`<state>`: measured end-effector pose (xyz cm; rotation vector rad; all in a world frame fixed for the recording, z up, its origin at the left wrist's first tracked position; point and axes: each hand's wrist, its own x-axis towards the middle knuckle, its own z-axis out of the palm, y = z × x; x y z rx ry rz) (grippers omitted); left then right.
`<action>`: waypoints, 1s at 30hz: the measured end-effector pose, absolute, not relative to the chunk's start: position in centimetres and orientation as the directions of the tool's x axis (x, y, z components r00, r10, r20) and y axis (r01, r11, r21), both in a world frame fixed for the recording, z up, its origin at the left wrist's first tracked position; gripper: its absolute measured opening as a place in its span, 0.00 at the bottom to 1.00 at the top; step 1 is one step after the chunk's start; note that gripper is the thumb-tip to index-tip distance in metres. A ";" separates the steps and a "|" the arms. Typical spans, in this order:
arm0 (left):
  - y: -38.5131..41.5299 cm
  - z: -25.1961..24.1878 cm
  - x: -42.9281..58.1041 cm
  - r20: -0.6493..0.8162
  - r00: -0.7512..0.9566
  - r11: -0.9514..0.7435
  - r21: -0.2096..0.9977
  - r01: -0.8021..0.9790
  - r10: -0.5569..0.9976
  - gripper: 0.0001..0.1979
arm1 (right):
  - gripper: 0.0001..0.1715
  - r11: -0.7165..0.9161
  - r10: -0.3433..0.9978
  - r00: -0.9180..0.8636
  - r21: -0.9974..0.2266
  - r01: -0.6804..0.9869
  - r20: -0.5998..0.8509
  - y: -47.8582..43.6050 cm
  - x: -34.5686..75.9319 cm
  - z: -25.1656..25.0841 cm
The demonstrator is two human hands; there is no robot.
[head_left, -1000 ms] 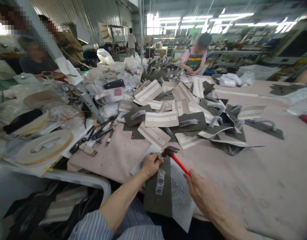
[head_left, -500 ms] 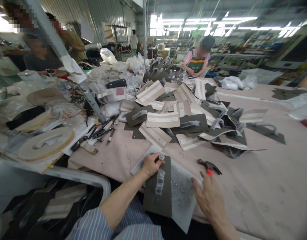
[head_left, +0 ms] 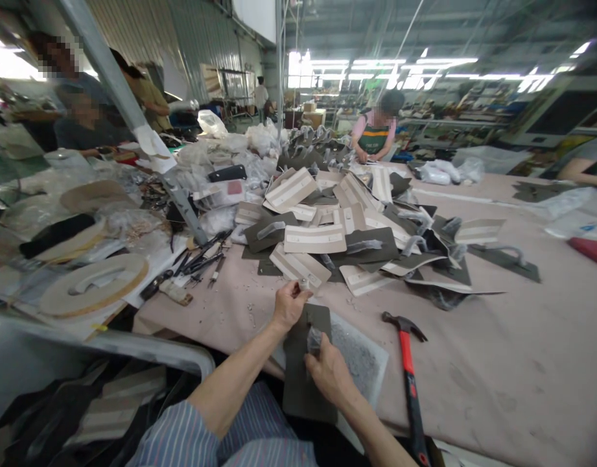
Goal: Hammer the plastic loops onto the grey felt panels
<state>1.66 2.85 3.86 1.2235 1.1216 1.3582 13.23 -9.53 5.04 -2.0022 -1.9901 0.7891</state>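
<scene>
My left hand [head_left: 289,306] is raised above the near edge of a dark olive panel [head_left: 303,389], pinching a small round metal stud [head_left: 304,284]. My right hand [head_left: 330,373] lies on that panel, with its fingers on a clear-wrapped strap [head_left: 314,340]. Under the panel is a grey speckled sheet [head_left: 360,360]. To the right of my hands, a claw hammer [head_left: 408,363] with a red handle lies on the pink table cover [head_left: 497,370], touching neither hand. A heap of beige and olive panels [head_left: 322,237] lies ahead.
Hand tools [head_left: 201,263] lie left of the heap, and plastic bags [head_left: 225,152] are piled behind it. A curved metal rail [head_left: 123,344] runs along the near left, above stacked panels [head_left: 118,405]. Co-workers sit at the far side [head_left: 376,126] and far left [head_left: 87,123].
The hammer has left my right hand and lies on the table. My right hand has moved onto the strap. My left hand has lifted the stud slightly away from the panel.
</scene>
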 end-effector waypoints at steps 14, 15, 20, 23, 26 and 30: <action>2.5 6.1 -2.7 0.065 -0.135 -0.090 0.978 -0.189 0.989 0.14 | 0.12 0.402 0.861 -0.360 -0.045 0.915 0.360 -7.0 15.9 8.3; 2.0 5.7 -2.3 0.054 -0.114 -0.074 0.981 -0.181 0.992 0.14 | 0.10 0.355 0.877 -0.316 -0.044 0.934 0.361 -7.1 15.5 7.4; 0.8 4.7 -1.3 0.059 -0.074 -0.070 0.986 -0.152 0.996 0.11 | 0.16 0.409 0.865 -0.341 -0.125 0.904 0.367 -7.2 14.5 5.8; 1.1 4.6 -1.3 0.096 -0.059 -0.101 0.991 -0.091 0.994 0.10 | 0.18 0.557 0.796 -0.430 -0.237 0.796 0.425 -6.1 15.2 5.6; 1.6 4.1 -1.3 0.121 -0.062 -0.123 0.992 -0.038 0.991 0.08 | 0.26 0.609 0.787 -0.459 -0.403 0.683 0.412 -4.9 16.2 4.1; 2.1 2.9 -0.9 0.090 -0.060 -0.091 0.996 -0.022 0.994 0.08 | 0.34 0.529 0.843 -0.438 -0.621 0.578 0.312 -5.1 16.4 1.4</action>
